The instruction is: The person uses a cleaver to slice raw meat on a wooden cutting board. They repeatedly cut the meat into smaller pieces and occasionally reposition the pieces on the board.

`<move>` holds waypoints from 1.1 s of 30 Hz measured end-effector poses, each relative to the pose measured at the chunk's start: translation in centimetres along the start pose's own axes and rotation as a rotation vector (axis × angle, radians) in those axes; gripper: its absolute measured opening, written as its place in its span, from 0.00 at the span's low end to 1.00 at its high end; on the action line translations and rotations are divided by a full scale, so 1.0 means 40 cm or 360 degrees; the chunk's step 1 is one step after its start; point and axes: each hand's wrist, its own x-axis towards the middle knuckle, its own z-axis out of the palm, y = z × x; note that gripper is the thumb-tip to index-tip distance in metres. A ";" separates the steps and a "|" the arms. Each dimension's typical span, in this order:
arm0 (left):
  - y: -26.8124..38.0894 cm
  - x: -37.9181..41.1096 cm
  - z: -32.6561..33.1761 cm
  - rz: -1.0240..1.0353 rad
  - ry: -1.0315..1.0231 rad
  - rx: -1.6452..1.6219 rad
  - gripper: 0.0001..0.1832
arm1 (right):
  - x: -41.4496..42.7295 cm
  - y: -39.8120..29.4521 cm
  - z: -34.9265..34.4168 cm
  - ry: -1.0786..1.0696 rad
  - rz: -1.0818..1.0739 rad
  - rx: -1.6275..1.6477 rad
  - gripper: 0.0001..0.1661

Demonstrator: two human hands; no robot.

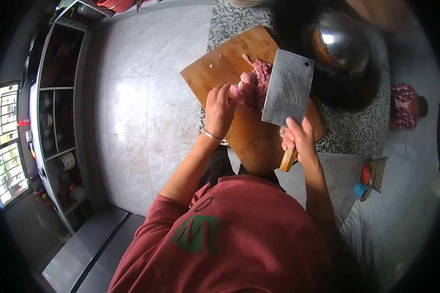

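Note:
My right hand (300,141) grips the wooden handle of a metal cleaver (289,88). Its broad blade lies over the right edge of a pile of raw pink meat (255,82), some of it in small pieces, and hides part of the board there. At the left side of the meat is my left hand (220,110), fingers curled and fingertips near or on a larger chunk; whether they grip it cannot be told. Under the meat is a wooden cutting board (220,62), set at an angle, with small scraps near its far left part.
The board rests on a speckled stone counter (355,132). A large metal wok or lid (343,42) stands at the back right over a dark round stove area. Beyond the counter's right side, a person (407,106) in a checked shirt is visible. Shelves (57,88) stand at the left.

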 end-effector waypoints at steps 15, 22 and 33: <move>-0.051 0.245 -0.023 -0.0188 -0.0603 0.0012 0.05 | -0.010 0.106 -0.061 -0.0089 -0.0115 -0.0250 0.08; -0.086 0.279 -0.070 -0.0545 -0.0630 -0.0944 0.16 | 0.007 0.155 -0.031 -0.0229 0.0075 -0.0660 0.11; -0.016 0.228 -0.118 -0.0814 -0.0692 -0.1929 0.15 | 0.076 0.205 -0.157 0.0126 -0.0230 -0.1225 0.12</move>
